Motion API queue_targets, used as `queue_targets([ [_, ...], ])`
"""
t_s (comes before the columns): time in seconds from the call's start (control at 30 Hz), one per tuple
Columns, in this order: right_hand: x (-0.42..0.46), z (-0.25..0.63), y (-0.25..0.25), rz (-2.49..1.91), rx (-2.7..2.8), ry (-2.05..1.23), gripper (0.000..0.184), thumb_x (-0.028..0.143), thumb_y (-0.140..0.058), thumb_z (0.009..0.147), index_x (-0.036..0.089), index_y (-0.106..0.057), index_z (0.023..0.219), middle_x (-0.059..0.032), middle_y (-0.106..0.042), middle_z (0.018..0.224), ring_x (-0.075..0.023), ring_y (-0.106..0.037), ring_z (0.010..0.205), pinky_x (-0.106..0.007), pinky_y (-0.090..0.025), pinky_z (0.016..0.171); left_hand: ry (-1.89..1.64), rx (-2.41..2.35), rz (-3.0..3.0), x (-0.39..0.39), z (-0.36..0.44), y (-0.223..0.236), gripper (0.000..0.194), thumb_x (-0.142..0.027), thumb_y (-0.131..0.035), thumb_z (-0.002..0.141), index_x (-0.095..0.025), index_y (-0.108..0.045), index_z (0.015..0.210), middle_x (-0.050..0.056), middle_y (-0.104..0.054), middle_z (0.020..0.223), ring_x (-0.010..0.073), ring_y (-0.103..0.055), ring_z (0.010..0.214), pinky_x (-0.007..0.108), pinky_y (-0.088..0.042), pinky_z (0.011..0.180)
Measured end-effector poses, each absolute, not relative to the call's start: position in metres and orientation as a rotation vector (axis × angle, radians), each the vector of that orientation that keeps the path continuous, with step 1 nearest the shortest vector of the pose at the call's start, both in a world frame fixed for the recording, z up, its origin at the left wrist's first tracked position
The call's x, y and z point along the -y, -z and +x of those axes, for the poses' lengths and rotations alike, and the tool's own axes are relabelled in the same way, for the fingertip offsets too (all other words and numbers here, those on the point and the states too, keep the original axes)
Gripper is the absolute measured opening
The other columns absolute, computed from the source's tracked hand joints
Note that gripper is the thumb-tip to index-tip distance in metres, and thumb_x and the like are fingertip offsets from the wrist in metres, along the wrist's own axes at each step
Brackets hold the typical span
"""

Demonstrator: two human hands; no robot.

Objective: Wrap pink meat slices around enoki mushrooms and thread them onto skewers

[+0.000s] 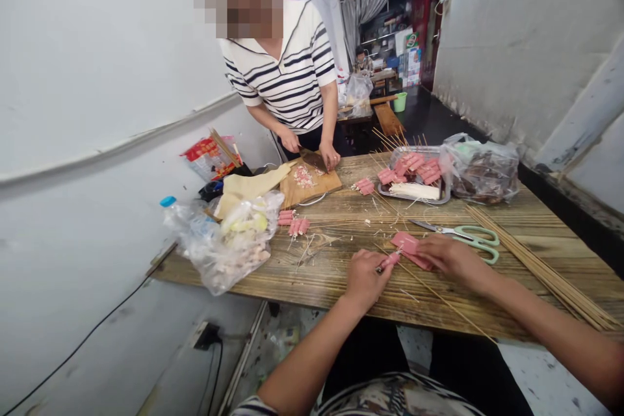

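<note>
Left hand and right hand, the wearer's two, are near each other over one wooden bench. Between them are one pink roll and some flat pink slices, whose number I cannot tell. Around these are one pair of scissors, one metal tray of skewered pink pieces, one cutting board, and a bundle of skewers too dense to count. The left hand is curled, pinching the pink roll at its fingertips; the right hand lies low, fingers close together and touching the slices, though I cannot tell whether it grips one. The pink roll's long axis slants from the left hand up toward the slices, white strands at its far end. One loose skewer runs diagonally from beside the roll to the near edge, and the scissors' blades point left.
</note>
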State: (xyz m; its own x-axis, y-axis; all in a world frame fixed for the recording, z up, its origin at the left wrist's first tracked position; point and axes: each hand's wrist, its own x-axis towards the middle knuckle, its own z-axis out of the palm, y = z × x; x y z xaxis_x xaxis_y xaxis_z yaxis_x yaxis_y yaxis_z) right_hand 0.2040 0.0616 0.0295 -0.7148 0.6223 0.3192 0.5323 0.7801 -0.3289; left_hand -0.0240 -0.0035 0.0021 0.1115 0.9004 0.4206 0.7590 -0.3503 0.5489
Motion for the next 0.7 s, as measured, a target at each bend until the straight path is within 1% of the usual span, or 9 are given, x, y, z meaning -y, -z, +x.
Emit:
queue_targets([
  [0.1, -0.072, 0.205, -0.032, -0.955, 2.411, -0.739, 0.034, 0.036, -0.044, 0.092, 0.021, -0.074, 0.093, -0.0066, -0.072, 0.101, -0.0198, -0.065, 0.093, -0.034, -0.05, 0.085, -1.025, -1.645, 2.232, -0.004, -0.022, -0.004, 0.015, -0.027, -0.061, 0.088, -0.021, -0.072, 0.081, 0.003, -0.072, 0.078, 0.0167, -0.061, 0.075, 0.032, -0.044, 0.075],
  [0.17, -0.079, 0.205, -0.033, -1.041, 2.31, -0.937, 0.033, 0.04, -0.048, 0.086, 0.02, -0.075, 0.085, -0.0046, -0.073, 0.091, -0.0194, -0.066, 0.082, -0.032, -0.052, 0.075, -1.004, -1.65, 2.242, -0.009, -0.023, -0.005, 0.011, -0.027, -0.063, 0.087, -0.021, -0.072, 0.084, 0.003, -0.073, 0.081, 0.0176, -0.061, 0.078, 0.033, -0.044, 0.077],
  [0.23, -0.086, 0.204, -0.032, -1.158, 2.19, -1.02, 0.034, 0.041, -0.049, 0.081, 0.019, -0.074, 0.078, -0.0027, -0.072, 0.077, -0.0175, -0.064, 0.069, -0.028, -0.049, 0.064, -0.988, -1.65, 2.242, -0.01, -0.024, -0.005, 0.008, -0.028, -0.067, 0.085, -0.022, -0.072, 0.087, 0.002, -0.073, 0.084, 0.0184, -0.061, 0.081, 0.034, -0.045, 0.078],
  [0.27, -0.09, 0.204, -0.033, -1.222, 2.121, -1.019, 0.034, 0.042, -0.05, 0.08, 0.017, -0.072, 0.073, -0.0017, -0.07, 0.069, -0.0161, -0.062, 0.063, -0.027, -0.047, 0.059, -0.988, -1.648, 2.24, -0.01, -0.025, -0.004, 0.009, -0.029, -0.069, 0.083, -0.023, -0.072, 0.089, 0.002, -0.074, 0.086, 0.0191, -0.062, 0.083, 0.035, -0.045, 0.079],
  [0.33, -0.096, 0.201, -0.036, -1.305, 1.977, -0.985, 0.036, 0.043, -0.049, 0.078, 0.016, -0.066, 0.061, -0.0004, -0.064, 0.057, -0.0135, -0.056, 0.054, -0.024, -0.041, 0.053, -1.003, -1.647, 2.234, -0.007, -0.027, -0.003, 0.022, -0.033, -0.073, 0.079, -0.023, -0.071, 0.1, 0.003, -0.074, 0.094, 0.021, -0.063, 0.087, 0.037, -0.046, 0.081],
  [0.4, -0.102, 0.195, -0.044, -1.339, 1.85, -0.94, 0.036, 0.043, -0.049, 0.077, 0.016, -0.061, 0.056, 0.0001, -0.059, 0.052, -0.0122, -0.052, 0.051, -0.023, -0.038, 0.051, -1.057, -1.657, 2.22, -0.003, -0.032, -0.003, 0.037, -0.037, -0.074, 0.078, -0.023, -0.067, 0.111, 0.005, -0.073, 0.102, 0.023, -0.063, 0.092, 0.04, -0.048, 0.084],
  [0.43, -0.103, 0.19, -0.051, -1.34, 1.818, -0.917, 0.035, 0.042, -0.049, 0.077, 0.016, -0.061, 0.056, 0.0, -0.059, 0.052, -0.0123, -0.052, 0.052, -0.024, -0.038, 0.051, -1.105, -1.673, 2.205, 0.0, -0.036, -0.004, 0.039, -0.038, -0.072, 0.08, -0.022, -0.065, 0.115, 0.007, -0.073, 0.106, 0.0235, -0.064, 0.095, 0.041, -0.048, 0.086],
  [0.6, -0.091, 0.138, -0.086, -1.174, 2.018, -0.707, 0.034, 0.034, -0.046, 0.086, 0.017, -0.065, 0.063, -0.0028, -0.069, 0.075, -0.0153, -0.061, 0.072, -0.026, -0.045, 0.071, -1.457, -1.902, 1.961, 0.013, -0.079, -0.007, 0.027, -0.029, -0.052, 0.093, -0.02, -0.066, 0.115, 0.009, -0.071, 0.11, 0.0223, -0.064, 0.103, 0.042, -0.049, 0.094],
  [0.7, -0.059, 0.092, -0.077, -1.062, 2.268, -0.467, 0.033, 0.027, -0.041, 0.092, 0.016, -0.068, 0.075, -0.0051, -0.069, 0.083, -0.0149, -0.061, 0.075, -0.026, -0.046, 0.075, -1.574, -2.025, 1.842, 0.027, -0.102, -0.005, 0.028, -0.029, -0.049, 0.095, -0.02, -0.065, 0.116, 0.01, -0.07, 0.112, 0.0221, -0.064, 0.106, 0.041, -0.05, 0.096],
])
